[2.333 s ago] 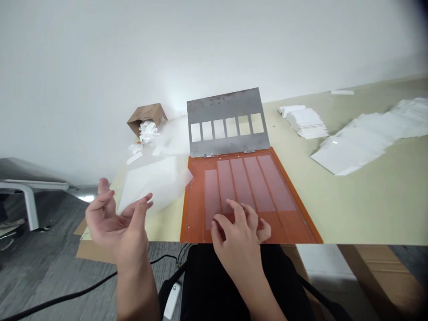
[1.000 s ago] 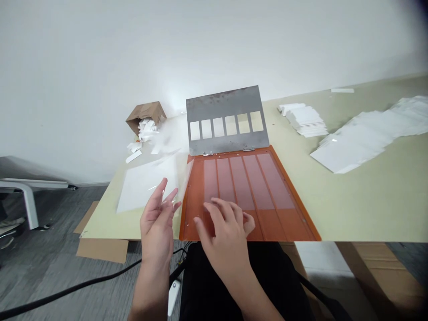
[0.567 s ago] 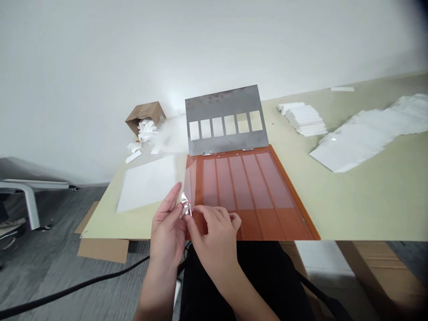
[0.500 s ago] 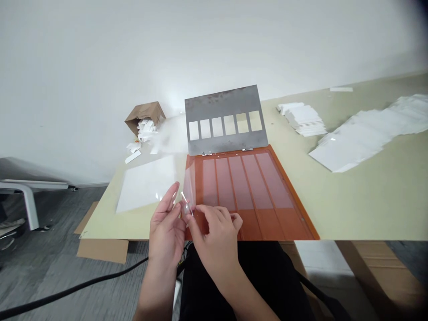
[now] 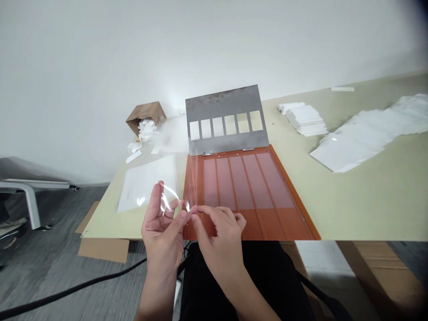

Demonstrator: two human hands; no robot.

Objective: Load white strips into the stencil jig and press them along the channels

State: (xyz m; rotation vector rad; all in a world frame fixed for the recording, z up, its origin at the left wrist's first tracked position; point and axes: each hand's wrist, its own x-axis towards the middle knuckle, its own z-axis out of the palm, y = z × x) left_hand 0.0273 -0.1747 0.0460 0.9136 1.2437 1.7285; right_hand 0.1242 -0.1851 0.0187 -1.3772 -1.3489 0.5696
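A clear plastic film (image 5: 190,189) is pinched between both my hands, over the left edge of an orange slotted board (image 5: 197,178). My left hand (image 5: 165,229), palm up, grips the film between thumb and a finger, while its other fingers stretch up behind it. My right hand (image 5: 222,236) pinches the film's near edge with thumb and forefinger. Pinkish strips (image 5: 234,183) lie in the board's slots. A grey metal plate (image 5: 220,107) with several rectangular windows is hinged to the board's far edge and stands raised.
Left of the board lies a stack of clear sheets (image 5: 133,191). Behind it, a brown paper bag (image 5: 147,109) spills white pieces. To the right are a pile of white cards (image 5: 306,119) and a fanned row of white sheets (image 5: 351,142). The table's front edge is close to me.
My left hand has shifted slightly left and its fingers have spread. The film now shows wider between my hands. My right hand has moved slightly right, still pinching.
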